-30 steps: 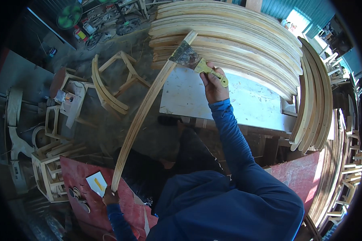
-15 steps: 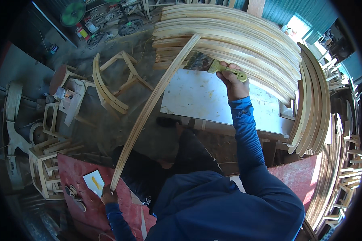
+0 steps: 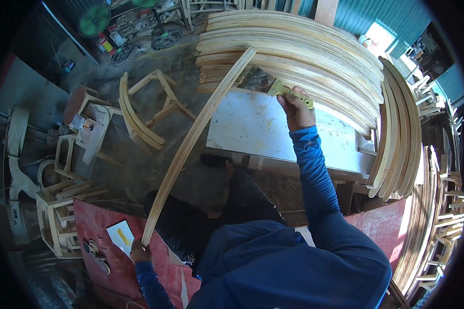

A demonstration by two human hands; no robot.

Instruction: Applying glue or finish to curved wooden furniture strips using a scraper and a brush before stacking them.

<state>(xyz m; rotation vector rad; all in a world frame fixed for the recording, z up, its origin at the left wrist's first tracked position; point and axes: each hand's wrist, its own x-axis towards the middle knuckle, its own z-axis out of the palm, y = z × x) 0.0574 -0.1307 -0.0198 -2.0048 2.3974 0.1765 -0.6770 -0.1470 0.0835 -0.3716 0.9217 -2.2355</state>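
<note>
A long curved wooden strip [image 3: 191,139] slants across the view, its lower end at my left hand [image 3: 139,251]. The fingers of that hand are closed round this end and the edge of a small white card [image 3: 120,237] bearing a yellow-brown smear, though they are partly hidden. Up at the right, my right hand [image 3: 298,109] grips a putty knife [image 3: 278,88] by its yellow-green handle. The knife's wide, stained blade [image 3: 257,80] points left, close to the strip's upper end; whether they touch I cannot tell.
Beyond the white-topped table [image 3: 258,121] lie stacked curved wooden strips [image 3: 294,46], with more curved pieces [image 3: 397,134] at its right. A wooden frame [image 3: 162,100] stands left of the strip. Round discs [image 3: 95,250] rest on the red board [image 3: 113,273]. A green fan [image 3: 94,20] is far left.
My right hand and the putty knife have shifted slightly left and down. The strip's upper end has dipped a little, while my left hand stays nearly in place.
</note>
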